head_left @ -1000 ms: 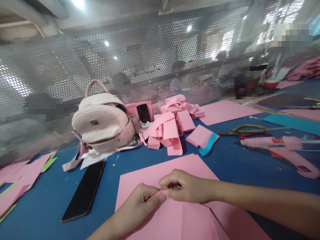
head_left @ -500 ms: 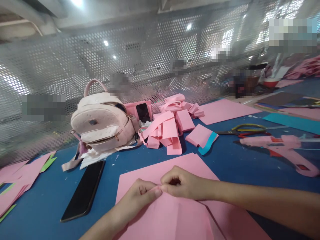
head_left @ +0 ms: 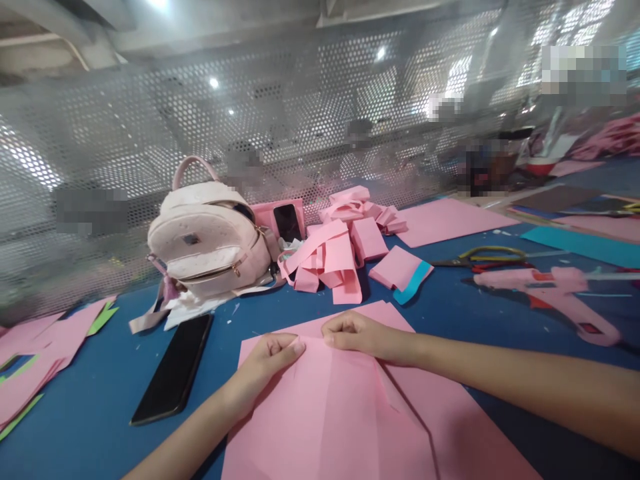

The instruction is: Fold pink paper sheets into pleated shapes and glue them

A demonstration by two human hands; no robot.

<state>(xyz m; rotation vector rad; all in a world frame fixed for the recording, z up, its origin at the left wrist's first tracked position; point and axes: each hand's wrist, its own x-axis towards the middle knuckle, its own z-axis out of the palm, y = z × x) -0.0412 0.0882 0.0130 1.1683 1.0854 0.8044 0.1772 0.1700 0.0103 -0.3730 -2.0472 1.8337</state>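
Note:
A large pink paper sheet (head_left: 340,413) lies on the blue table (head_left: 100,393) in front of me, with fold creases running across it. My left hand (head_left: 267,357) pinches the sheet's far folded edge, thumb pressed flat along it. Close to its right, my right hand (head_left: 353,332) is curled on the same edge, fingers closed on the paper. The two hands are a short gap apart.
A black phone (head_left: 175,370) lies left of the sheet. Behind are a pink backpack (head_left: 210,243), a pile of folded pink paper strips (head_left: 340,253), scissors (head_left: 493,257) and a pink glue gun (head_left: 555,293). A perforated metal screen (head_left: 250,120) runs along the table's back. More pink paper (head_left: 35,347) sits far left.
Both hands have moved away from me along the sheet and spread slightly apart. Earlier their fingertips met on a small raised pinch of paper; the edge now lies flatter.

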